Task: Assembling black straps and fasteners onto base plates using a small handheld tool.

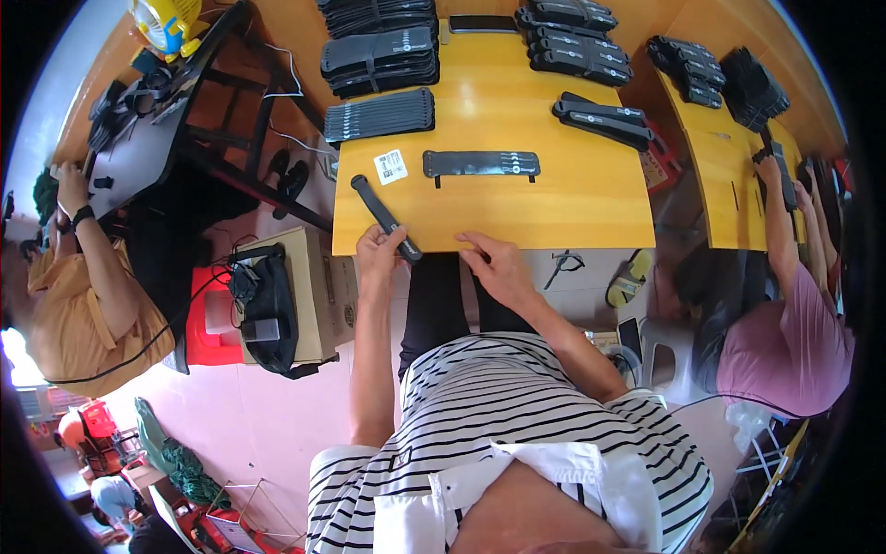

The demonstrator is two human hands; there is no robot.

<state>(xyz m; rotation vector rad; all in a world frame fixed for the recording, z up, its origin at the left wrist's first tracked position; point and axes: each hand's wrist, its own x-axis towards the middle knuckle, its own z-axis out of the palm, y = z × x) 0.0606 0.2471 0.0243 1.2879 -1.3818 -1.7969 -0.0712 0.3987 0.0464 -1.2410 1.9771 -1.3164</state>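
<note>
Striped shirt [544, 397] nearest, left fingers [371, 237] hold white-printed strap [380, 212].

An open lane runs up the yellow tabletop [484, 102] between the left strap stacks [383, 63] and right strap stacks [580, 57]. The flat black strap [480, 164] lies across its near part.

At the yellow wooden tabletop's [572, 208] far edge, a flat black rectangular device [483, 24]; below its near-right corner, a yellow slipper [628, 285].

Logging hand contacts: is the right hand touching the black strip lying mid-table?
Apart. The head view shows yellow tabletop between the right hand and the black strip.
</note>
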